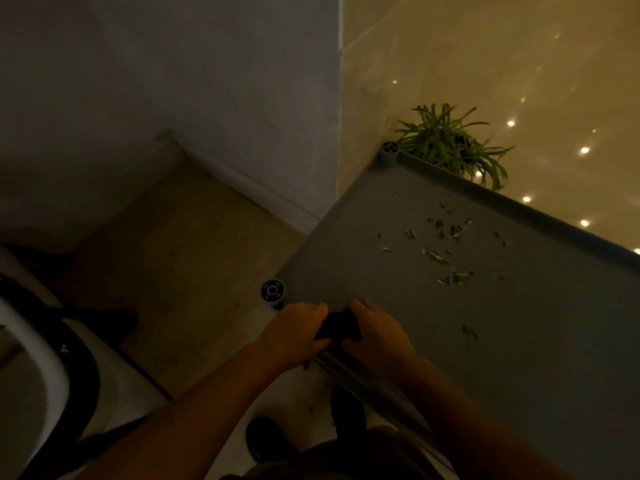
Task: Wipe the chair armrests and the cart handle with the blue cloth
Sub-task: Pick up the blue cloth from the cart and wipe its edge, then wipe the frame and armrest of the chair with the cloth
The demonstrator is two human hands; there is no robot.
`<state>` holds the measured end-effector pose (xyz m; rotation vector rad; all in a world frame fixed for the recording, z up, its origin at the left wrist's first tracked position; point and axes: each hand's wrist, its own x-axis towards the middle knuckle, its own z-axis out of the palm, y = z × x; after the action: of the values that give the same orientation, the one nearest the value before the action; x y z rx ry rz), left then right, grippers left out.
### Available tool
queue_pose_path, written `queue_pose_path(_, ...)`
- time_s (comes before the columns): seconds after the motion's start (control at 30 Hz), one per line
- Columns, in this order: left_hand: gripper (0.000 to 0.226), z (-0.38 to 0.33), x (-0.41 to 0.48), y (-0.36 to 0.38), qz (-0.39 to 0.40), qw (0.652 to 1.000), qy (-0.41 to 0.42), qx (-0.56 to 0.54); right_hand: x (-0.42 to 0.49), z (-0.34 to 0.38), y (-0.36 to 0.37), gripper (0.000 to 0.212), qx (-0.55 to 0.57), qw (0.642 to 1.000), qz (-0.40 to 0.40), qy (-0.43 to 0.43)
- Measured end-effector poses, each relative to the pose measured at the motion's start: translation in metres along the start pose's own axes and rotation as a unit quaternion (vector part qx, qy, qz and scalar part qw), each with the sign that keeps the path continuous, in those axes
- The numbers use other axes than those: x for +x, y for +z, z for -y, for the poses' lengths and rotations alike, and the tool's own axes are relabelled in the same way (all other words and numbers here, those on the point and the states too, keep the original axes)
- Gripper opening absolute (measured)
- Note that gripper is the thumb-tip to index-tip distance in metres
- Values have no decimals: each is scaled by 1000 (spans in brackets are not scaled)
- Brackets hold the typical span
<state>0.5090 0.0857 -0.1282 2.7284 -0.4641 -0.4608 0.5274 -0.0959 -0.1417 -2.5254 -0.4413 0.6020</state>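
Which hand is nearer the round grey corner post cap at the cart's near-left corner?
The left hand. It grips the cart's near edge just right of and below the round grey corner post cap. The right hand is farther right, beyond the dark cloth bunched between both hands.

Seen from above in dim light, the person's two forearms are bare to the elbow, with no sleeves visible. The left hand [298, 332] and right hand [377, 332] carry no gloves, rings or watch that can be made out. Dark clothing [346, 459] shows at the frame's lower edge, and a dark shoe [265, 439] beneath.
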Motion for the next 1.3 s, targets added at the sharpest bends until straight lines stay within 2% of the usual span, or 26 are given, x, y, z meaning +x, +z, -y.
queue_pose_path(0.1, 27, 18, -33, -8, -36, 993, -73, -84, 21, 26, 0, 29, -2, 996, 39, -78)
queue_pose_path(0.23, 40, 43, -78, -16, -86, 975, -181, -100, 39, 69, 11, 31, -32, 985, 69, -155)
queue_pose_path(0.37, 24, 76, -134, -16, -103, 937, -282, -179, 51, 134, 45, 27, -68, 960, 109, -249)
queue_pose_path(0.5, 39, 120, -199, -1, -116, 909, -364, -165, 63, 205, 91, 30, -98, 934, 160, -303)
queue_pose_path(0.73, 41, 205, -283, 24, -151, 866, -428, -209, 86, 299, 182, 45, -169, 904, 229, -319)
queue_pose_path(0.93, 41, 285, -315, 27, -185, 842, -449, -235, 121, 365, 236, 41, -192, 909, 237, -283)
queue_pose_path(1.17, 33, 340, -304, 38, -224, 752, -548, -290, 157, 399, 287, 56, -174, 929, 258, -201)
queue_pose_path(1.23, 29, 350, -297, 47, -221, 730, -574, -297, 166, 402, 299, 52, -172, 931, 267, -180)
queue_pose_path(1.3, 26, 360, -290, 52, -223, 722, -586, -292, 175, 405, 306, 47, -157, 936, 266, -168)
